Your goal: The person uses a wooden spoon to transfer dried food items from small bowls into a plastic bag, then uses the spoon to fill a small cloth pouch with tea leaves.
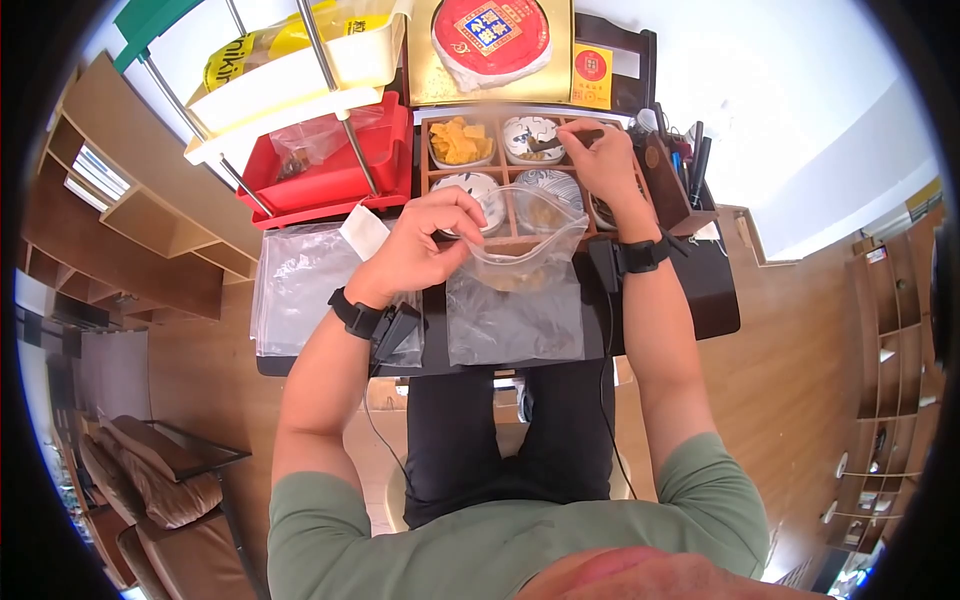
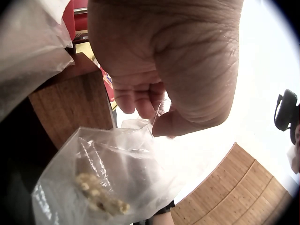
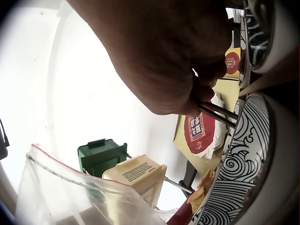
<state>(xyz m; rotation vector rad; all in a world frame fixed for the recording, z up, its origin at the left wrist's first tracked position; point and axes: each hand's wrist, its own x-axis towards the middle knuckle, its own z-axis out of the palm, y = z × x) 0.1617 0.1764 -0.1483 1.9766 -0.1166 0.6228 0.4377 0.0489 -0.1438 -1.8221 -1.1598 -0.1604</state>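
Observation:
My left hand (image 1: 430, 235) pinches the rim of a clear zip bag (image 1: 515, 272) between thumb and fingers. Its mouth gapes over the front bowls, and a few pale brown dried pieces (image 2: 99, 193) lie inside, seen in the left wrist view. My right hand (image 1: 605, 172) holds dark tongs (image 3: 218, 115) with two slim arms, their tips over the back middle bowl (image 1: 522, 128). Patterned bowls sit in a wooden divided tray (image 1: 505, 172). Yellow flakes (image 1: 460, 142) fill the back left bowl; a wave-patterned bowl (image 3: 241, 154) stands close below the right hand.
Flat clear bags (image 1: 310, 300) lie on the left of the dark table, and another bag (image 1: 515, 325) lies at the front edge. A red bin (image 1: 290, 190) stands under a cream tray rack at left. A gold box (image 1: 425, 60) stands behind, a pen holder (image 1: 675, 185) at right.

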